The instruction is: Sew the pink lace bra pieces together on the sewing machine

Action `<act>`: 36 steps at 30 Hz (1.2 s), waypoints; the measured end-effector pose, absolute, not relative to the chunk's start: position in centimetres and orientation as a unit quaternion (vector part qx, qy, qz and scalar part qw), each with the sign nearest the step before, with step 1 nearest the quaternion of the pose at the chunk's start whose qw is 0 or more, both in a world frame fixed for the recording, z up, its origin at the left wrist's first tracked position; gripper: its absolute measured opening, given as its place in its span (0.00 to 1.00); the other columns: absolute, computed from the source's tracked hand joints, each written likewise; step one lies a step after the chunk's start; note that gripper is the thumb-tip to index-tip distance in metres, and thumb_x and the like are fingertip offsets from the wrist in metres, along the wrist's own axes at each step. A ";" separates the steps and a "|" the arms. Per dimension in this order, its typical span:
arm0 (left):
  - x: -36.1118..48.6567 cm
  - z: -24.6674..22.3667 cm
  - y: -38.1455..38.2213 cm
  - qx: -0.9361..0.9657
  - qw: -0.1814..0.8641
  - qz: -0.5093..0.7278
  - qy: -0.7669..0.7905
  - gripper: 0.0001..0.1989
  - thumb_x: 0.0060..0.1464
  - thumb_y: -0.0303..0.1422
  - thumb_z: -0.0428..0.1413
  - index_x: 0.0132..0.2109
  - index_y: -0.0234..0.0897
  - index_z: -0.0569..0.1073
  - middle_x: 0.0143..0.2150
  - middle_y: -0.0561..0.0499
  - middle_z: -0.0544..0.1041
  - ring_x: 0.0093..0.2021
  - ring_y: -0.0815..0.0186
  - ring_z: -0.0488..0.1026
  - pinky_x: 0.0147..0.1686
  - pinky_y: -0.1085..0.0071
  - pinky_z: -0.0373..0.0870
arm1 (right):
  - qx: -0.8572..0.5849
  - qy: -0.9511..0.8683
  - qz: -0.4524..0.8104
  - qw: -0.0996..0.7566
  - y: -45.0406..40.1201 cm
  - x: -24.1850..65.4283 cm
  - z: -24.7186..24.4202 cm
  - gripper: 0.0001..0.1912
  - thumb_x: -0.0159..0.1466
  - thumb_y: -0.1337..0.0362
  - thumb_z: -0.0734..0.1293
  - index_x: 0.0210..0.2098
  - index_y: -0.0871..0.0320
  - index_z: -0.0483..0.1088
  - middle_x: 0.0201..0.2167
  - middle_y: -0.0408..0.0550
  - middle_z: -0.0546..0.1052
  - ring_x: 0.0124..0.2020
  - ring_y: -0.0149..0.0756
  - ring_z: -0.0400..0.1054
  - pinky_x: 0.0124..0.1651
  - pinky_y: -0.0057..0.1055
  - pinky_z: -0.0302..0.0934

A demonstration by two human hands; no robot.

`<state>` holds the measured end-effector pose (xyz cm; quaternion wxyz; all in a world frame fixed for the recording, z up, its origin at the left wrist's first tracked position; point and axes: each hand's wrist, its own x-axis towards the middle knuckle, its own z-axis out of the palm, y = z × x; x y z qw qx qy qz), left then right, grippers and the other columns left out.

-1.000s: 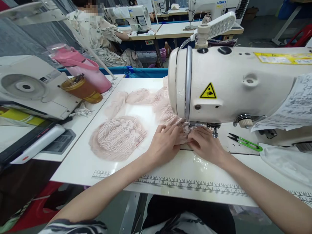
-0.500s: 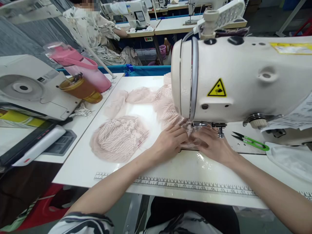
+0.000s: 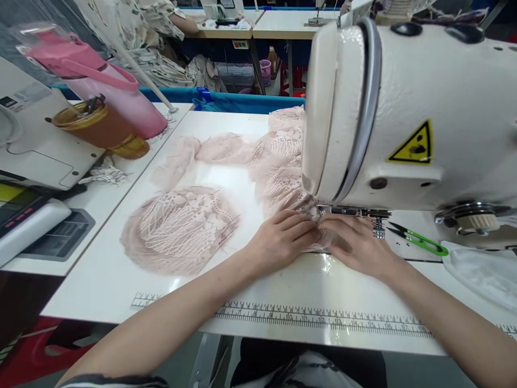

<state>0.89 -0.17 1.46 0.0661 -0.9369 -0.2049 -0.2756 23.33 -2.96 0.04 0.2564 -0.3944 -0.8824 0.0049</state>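
Pale pink lace fabric (image 3: 280, 175) runs back from the needle area of a white sewing machine (image 3: 407, 97). My left hand (image 3: 283, 241) lies on the near end of this fabric, left of the presser foot, with its fingers curled together. Close by on the right, my right hand (image 3: 357, 245) pinches the fabric's edge between thumb and bent fingers. The fingertips of both hands nearly meet below the machine head, which partly hides the needle and the fabric there. A separate rounded lace piece (image 3: 181, 229) lies flat on the table, left of my left hand.
Green-handled thread snips (image 3: 420, 240) and a white cloth (image 3: 480, 269) lie right of my right hand. A ruler strip (image 3: 291, 318) follows the table's front edge. At the left stand a pink bottle (image 3: 109, 89) and an amber cup (image 3: 100, 126). Another person (image 3: 149, 37) sits beyond.
The view has moved closer and tilted down, so the machine head appears larger. Both hands stay at the needle area on the lace fabric, their fingers slightly shifted.
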 end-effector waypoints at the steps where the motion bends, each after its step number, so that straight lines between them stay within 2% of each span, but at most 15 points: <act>1: 0.9 1.5 -0.2 -0.937 0.066 -0.274 -0.204 0.08 0.64 0.28 0.51 0.44 0.36 0.75 0.46 0.51 0.80 0.48 0.66 0.76 0.52 0.65 0.73 | -0.387 -0.886 0.003 0.254 -2.9 23.4 0.0 0.11 0.67 0.67 0.61 0.48 0.55 0.71 0.49 0.48 0.76 0.45 0.34 0.71 0.47 0.33 0.61; 5: 1.0 1.3 -0.2 -0.944 0.060 -0.252 -0.205 0.12 0.65 0.28 0.47 0.50 0.30 0.73 0.53 0.44 0.76 0.54 0.62 0.73 0.56 0.63 0.71 | -0.352 -0.901 -0.007 0.252 -2.8 23.5 0.2 0.11 0.68 0.69 0.61 0.40 0.54 0.74 0.39 0.45 0.79 0.44 0.34 0.71 0.43 0.32 0.62; 7: 0.9 0.9 -0.1 -0.950 0.043 -0.226 -0.210 0.16 0.65 0.27 0.46 0.56 0.27 0.70 0.58 0.41 0.72 0.58 0.61 0.70 0.58 0.61 0.69 | -0.353 -0.900 -0.014 0.254 -2.8 23.6 0.4 0.11 0.68 0.69 0.61 0.40 0.53 0.75 0.36 0.43 0.79 0.40 0.32 0.71 0.41 0.30 0.63; 10: 0.5 0.6 0.0 -0.956 0.002 -0.185 -0.228 0.19 0.64 0.27 0.46 0.60 0.29 0.67 0.60 0.42 0.70 0.61 0.60 0.67 0.61 0.58 0.67 | -0.353 -0.899 -0.014 0.261 -2.9 23.4 0.7 0.12 0.68 0.69 0.61 0.41 0.51 0.76 0.34 0.42 0.79 0.38 0.31 0.71 0.40 0.29 0.63; 17: 0.1 1.0 0.4 -0.960 0.009 -0.167 -0.224 0.20 0.62 0.26 0.45 0.60 0.30 0.67 0.60 0.44 0.70 0.61 0.60 0.67 0.61 0.58 0.67 | -0.352 -0.894 -0.013 0.276 -3.1 22.7 0.6 0.12 0.66 0.70 0.63 0.38 0.48 0.76 0.33 0.39 0.80 0.38 0.31 0.72 0.46 0.32 0.64; 23: 0.5 0.7 0.0 -0.959 0.036 -0.164 -0.230 0.18 0.65 0.29 0.47 0.58 0.31 0.70 0.59 0.41 0.71 0.60 0.56 0.69 0.59 0.56 0.68 | -0.335 -0.900 -0.034 0.277 -3.1 22.5 0.8 0.10 0.66 0.71 0.63 0.38 0.52 0.75 0.32 0.39 0.80 0.37 0.30 0.73 0.51 0.33 0.64; 30: 0.1 0.9 0.3 -0.961 0.026 -0.152 -0.229 0.19 0.63 0.28 0.48 0.59 0.31 0.68 0.60 0.41 0.70 0.61 0.57 0.67 0.60 0.56 0.67 | -0.353 -0.897 -0.024 0.264 -3.1 22.3 0.5 0.13 0.67 0.71 0.62 0.38 0.49 0.76 0.32 0.39 0.80 0.39 0.31 0.73 0.49 0.34 0.66; 36: -0.4 1.5 0.9 -0.964 0.001 -0.147 -0.223 0.21 0.60 0.27 0.50 0.60 0.33 0.68 0.60 0.44 0.70 0.63 0.57 0.64 0.61 0.55 0.66 | -0.345 -0.899 -0.055 0.265 -3.2 21.7 0.0 0.13 0.65 0.76 0.61 0.35 0.54 0.74 0.35 0.39 0.80 0.41 0.29 0.72 0.51 0.32 0.65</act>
